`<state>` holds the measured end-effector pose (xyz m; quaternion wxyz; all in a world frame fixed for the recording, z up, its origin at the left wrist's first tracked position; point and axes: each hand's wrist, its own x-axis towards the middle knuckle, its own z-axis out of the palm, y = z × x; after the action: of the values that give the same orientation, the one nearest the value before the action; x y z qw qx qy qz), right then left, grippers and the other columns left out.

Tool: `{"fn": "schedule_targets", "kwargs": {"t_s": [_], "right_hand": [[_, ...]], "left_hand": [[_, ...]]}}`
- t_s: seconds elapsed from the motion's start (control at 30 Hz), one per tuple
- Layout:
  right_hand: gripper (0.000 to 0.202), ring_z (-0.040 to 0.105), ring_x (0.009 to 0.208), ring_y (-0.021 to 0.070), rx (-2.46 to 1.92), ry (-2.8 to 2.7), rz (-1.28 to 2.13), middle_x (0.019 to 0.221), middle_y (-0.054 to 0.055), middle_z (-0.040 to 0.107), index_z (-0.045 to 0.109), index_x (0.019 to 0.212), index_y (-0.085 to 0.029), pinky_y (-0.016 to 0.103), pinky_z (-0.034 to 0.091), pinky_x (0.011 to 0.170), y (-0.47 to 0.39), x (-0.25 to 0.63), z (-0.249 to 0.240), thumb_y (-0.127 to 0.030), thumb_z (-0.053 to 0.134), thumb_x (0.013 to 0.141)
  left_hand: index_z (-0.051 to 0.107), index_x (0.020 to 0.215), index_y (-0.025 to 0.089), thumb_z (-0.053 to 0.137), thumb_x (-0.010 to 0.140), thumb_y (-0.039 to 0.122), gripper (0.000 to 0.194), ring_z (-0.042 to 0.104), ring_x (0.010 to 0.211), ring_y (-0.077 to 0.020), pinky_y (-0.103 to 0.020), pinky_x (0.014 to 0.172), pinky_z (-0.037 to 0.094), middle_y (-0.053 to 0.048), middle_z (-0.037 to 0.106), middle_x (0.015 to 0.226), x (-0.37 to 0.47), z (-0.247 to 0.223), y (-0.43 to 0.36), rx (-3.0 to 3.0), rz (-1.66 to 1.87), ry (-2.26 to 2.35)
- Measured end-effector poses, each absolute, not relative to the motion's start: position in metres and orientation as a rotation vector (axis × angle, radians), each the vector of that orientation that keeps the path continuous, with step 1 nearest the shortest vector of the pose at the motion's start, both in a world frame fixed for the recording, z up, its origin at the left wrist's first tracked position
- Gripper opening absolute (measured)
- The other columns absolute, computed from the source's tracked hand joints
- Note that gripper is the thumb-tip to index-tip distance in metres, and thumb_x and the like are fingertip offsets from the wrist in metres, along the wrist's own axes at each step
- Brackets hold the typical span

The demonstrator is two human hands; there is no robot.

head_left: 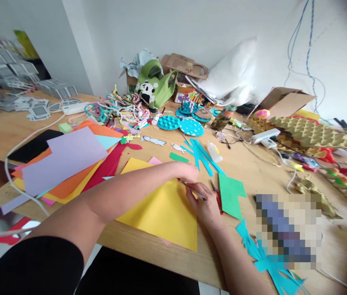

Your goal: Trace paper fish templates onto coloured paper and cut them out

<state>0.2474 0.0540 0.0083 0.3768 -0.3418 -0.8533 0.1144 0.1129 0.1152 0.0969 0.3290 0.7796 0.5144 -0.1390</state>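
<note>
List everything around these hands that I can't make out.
All in the head view:
Left hand: fingers mostly hidden behind the hand itself.
Pen: too small to tell whether it is capped.
Pink paper: mostly covered by yellow paper.
Object at right: masked by pixel blocks.

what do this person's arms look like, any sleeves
The left arm has a plain black sleeve ending above the elbow; the right forearm is bare, any sleeve out of view. Left grip and right grip show no gloves; no watch visible.
</note>
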Motion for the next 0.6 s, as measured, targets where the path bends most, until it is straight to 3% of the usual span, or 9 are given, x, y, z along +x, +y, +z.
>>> {"fn": "schedule_targets", "kwargs": {"t_s": [0.27, 0.47, 0.6], "right_hand": [[0.012, 0.065, 0.07, 0.0182, -0.913, -2.184, 0.3, 0.078, 0.005, 0.067, 0.059, 0.085, -0.022, 0.03, 0.049, 0.062, 0.055, 0.252, 0.008, -0.014, 0.05, 0.086], [0.011, 0.065, 0.071, 0.0178, -0.938, -2.159, 0.335, 0.08, 0.004, 0.069, 0.06, 0.083, -0.022, 0.029, 0.049, 0.062, 0.058, 0.259, 0.006, -0.013, 0.052, 0.084], [0.01, 0.064, 0.068, 0.0173, -0.946, -2.168, 0.347, 0.077, 0.004, 0.069, 0.06, 0.084, -0.021, 0.028, 0.048, 0.061, 0.06, 0.262, 0.007, -0.014, 0.053, 0.084]], "left_hand": [[0.058, 0.12, 0.007, 0.056, 0.074, 0.023, 0.049, 0.066, 0.069, -0.025, -0.028, 0.057, 0.046, -0.018, 0.071, 0.091, 0.111, 0.099, 0.112, 2.138, -0.449, 1.317], [0.051, 0.128, 0.004, 0.054, 0.076, 0.021, 0.055, 0.065, 0.067, -0.0255, -0.029, 0.057, 0.046, -0.019, 0.071, 0.089, 0.111, 0.094, 0.109, 2.185, -0.446, 1.318], [0.054, 0.124, 0.004, 0.051, 0.078, 0.022, 0.05, 0.066, 0.069, -0.0256, -0.029, 0.056, 0.046, -0.02, 0.07, 0.092, 0.111, 0.093, 0.107, 2.211, -0.425, 1.31]]}}
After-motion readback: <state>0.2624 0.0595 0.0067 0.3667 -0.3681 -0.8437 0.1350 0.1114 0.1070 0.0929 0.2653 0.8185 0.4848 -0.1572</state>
